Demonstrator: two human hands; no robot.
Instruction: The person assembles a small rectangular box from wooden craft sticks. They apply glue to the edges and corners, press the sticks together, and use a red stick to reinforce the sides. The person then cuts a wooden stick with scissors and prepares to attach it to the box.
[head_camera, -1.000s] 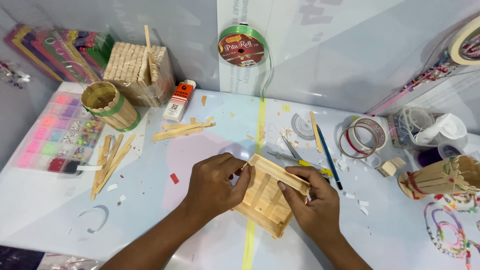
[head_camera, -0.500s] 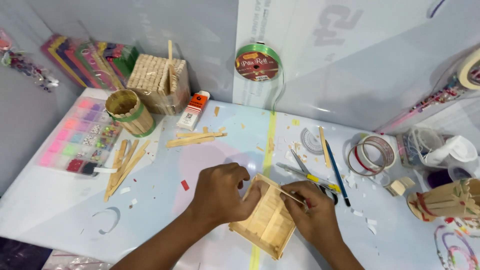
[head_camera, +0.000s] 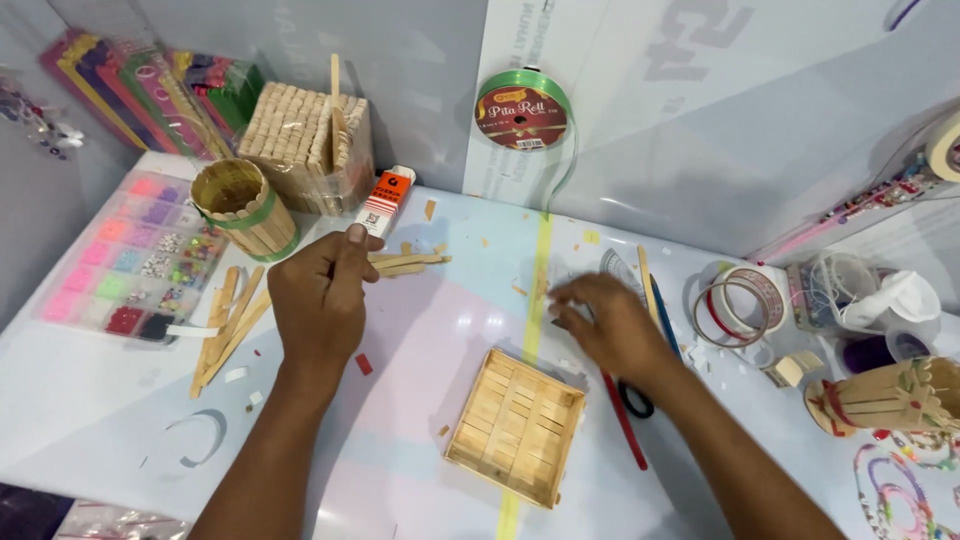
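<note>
Grip off square craft-stick tray, flat.

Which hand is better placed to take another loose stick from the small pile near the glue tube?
Probably the left hand: it hovers right beside the loose sticks. The right hand is farther away, beyond the square stick tray.

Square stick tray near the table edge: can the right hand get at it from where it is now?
Probably yes. The square stick tray lies free on the table, neither hand on it. The right hand hovers just beyond its far right corner, with nothing between them.
</note>
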